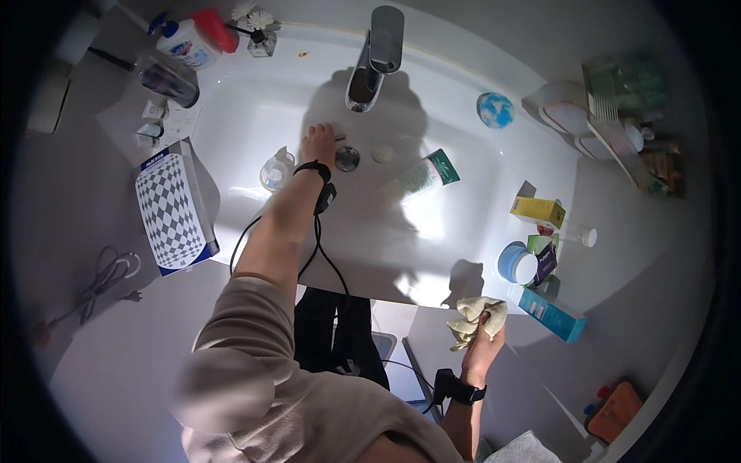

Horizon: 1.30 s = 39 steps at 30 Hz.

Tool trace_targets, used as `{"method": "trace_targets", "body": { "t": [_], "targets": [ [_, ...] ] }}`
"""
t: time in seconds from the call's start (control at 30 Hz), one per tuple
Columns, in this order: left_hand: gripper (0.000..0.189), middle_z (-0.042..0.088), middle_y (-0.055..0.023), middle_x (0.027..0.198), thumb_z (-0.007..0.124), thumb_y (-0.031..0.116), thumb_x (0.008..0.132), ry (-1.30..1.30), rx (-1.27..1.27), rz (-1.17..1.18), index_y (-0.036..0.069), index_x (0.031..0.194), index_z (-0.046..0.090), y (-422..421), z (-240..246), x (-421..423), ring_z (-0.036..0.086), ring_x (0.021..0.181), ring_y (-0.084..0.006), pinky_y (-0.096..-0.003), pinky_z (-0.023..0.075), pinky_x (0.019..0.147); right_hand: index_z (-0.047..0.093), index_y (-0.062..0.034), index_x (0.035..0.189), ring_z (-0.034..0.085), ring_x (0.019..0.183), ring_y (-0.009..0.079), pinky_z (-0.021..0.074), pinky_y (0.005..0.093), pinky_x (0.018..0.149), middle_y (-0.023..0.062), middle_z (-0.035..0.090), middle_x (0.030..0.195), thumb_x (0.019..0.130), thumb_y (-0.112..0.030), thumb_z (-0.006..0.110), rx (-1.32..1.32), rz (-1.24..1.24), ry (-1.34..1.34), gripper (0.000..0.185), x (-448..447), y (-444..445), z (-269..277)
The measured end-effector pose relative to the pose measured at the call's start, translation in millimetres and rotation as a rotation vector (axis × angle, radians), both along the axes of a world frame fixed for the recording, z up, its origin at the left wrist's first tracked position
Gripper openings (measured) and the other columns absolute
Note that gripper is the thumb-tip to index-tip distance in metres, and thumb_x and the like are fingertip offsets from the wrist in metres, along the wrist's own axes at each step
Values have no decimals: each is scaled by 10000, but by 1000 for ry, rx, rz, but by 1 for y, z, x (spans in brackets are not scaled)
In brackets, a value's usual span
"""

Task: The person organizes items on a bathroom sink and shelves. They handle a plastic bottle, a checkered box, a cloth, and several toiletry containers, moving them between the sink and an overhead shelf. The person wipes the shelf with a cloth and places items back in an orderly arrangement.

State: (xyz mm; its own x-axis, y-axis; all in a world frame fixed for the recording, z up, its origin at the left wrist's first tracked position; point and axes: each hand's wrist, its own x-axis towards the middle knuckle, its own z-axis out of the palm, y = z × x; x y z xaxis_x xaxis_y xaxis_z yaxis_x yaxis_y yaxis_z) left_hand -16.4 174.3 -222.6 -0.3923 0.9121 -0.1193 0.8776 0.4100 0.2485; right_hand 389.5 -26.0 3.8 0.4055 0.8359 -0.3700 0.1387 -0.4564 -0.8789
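Note:
My right hand (485,346) grips a crumpled pale yellow cloth (483,315) over the front edge of the white sink (255,226). My left hand (318,144) reaches into the basin, back upward, its fingertips partly hidden. Close by its fingers lies a small dark object (340,138); whether the hand holds it I cannot tell. The round metal drain stopper (347,158) is just to the right of that hand. On its left sits a clear plastic container (278,171). A green-capped tube (431,173) and a small pale round piece (382,154) lie farther right in the basin.
A chrome faucet (376,58) overhangs the basin. A checkered box (173,211), pump bottle (185,43) and reed diffuser (262,43) line the left side. At right are a blue-white round item (495,110), yellow box (538,212), blue jar (516,263) and teal box (553,314).

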Motion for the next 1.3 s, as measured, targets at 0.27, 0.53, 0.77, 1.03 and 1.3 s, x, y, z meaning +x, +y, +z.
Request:
{"method": "trace_targets", "body": {
  "t": [0.27, 0.53, 0.77, 1.03, 1.3],
  "targets": [
    [143, 628, -104, 939, 544, 81, 846, -238, 91, 82, 30, 975, 577, -8, -1, 0, 575, 916, -318, -410, 475, 804, 546, 1, 1160, 549, 920, 106, 449, 255, 814, 45, 602, 1034, 917, -94, 570, 9, 116, -62, 262, -20, 10, 14],
    [149, 636, -20, 932, 588, 136, 911, -1791, 239, 199, 59, 1036, 612, -87, 187, 65, 597, 854, -109, -261, 491, 826, 458, 17, 1265, 570, 993, 175, 447, 302, 886, 104, 580, 1118, 976, -244, 485, 105, 243, 733, 390, -95, 65, 46],
    [150, 640, -72, 940, 564, 81, 907, -1439, 342, -148, -9, 1022, 598, -140, 365, 91, 629, 855, -148, -277, 522, 779, 565, 26, 1080, 601, 865, 143, 486, 275, 756, 70, 622, 996, 909, -92, 564, 515, 735, 312, 208, -162, 88, 134],
    [140, 593, 0, 750, 555, 145, 919, -1356, 475, -239, 11, 938, 593, -181, 451, 97, 554, 702, -61, -211, 464, 671, 552, 20, 1105, 639, 888, 176, 515, 301, 763, 94, 641, 1014, 952, -289, 521, 303, 525, 940, 347, -159, 68, 224],
    [108, 572, -55, 798, 549, 88, 904, -893, 650, -322, -17, 905, 571, -204, 480, 115, 586, 711, -101, -243, 482, 646, 586, 2, 1078, 607, 858, 104, 498, 245, 735, 50, 645, 934, 886, -104, 624, 556, 784, 477, 223, -163, 54, 253]
  ]
}}
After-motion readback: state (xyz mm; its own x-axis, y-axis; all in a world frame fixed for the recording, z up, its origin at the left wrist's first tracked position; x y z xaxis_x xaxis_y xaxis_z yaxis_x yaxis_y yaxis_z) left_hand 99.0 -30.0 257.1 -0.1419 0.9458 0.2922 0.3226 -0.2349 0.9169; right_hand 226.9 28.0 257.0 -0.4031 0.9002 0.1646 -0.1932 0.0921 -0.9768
